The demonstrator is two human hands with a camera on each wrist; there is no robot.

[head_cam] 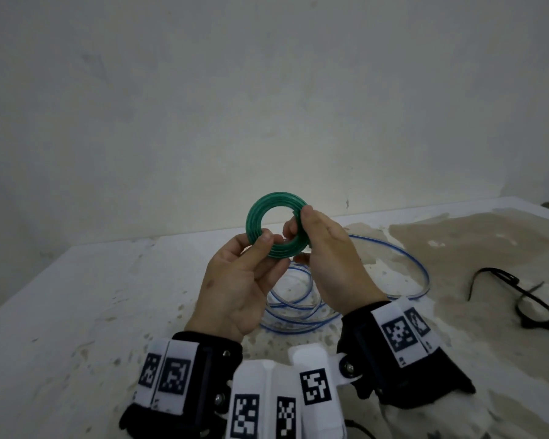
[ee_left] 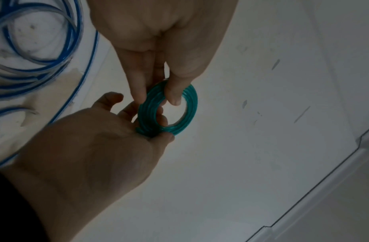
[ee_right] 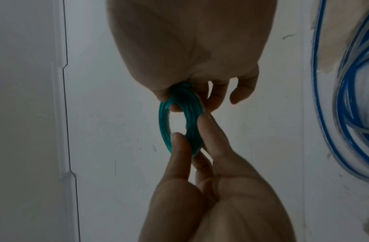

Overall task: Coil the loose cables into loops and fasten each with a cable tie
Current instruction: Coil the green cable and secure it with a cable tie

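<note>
Two hands hold one small green cable (head_cam: 277, 225), wound flat into a tight ring and lifted clear of the table (head_cam: 76, 312). Our left hand (head_cam: 235, 289) pinches the ring's lower left edge between thumb and fingers; our right hand (head_cam: 327, 255) pinches its right edge, thumb on top and fingers behind. In the wrist views both pinches sit on opposite sides of the ring, with the hole open between them.

We judge this cable's coiling as done or nearly so: the turns lie close and even, and we see no loose tail hanging from it. We see no tie around it, so fastening is not yet done; letting go of either pinch would probably let the turns spring apart.

Below the grip, directly under our hands, a clear cable with a blue stripe (head_cam: 301, 299) lies on the table in wide, untidy loops, untied. It likely needs tightening into a proper coil and then its own tie.

Well to the right of the grip lie the black cable ties (head_cam: 520, 296), out of both hands' reach while they hold the ring. Whether there are two ties or more we cannot tell.
</note>
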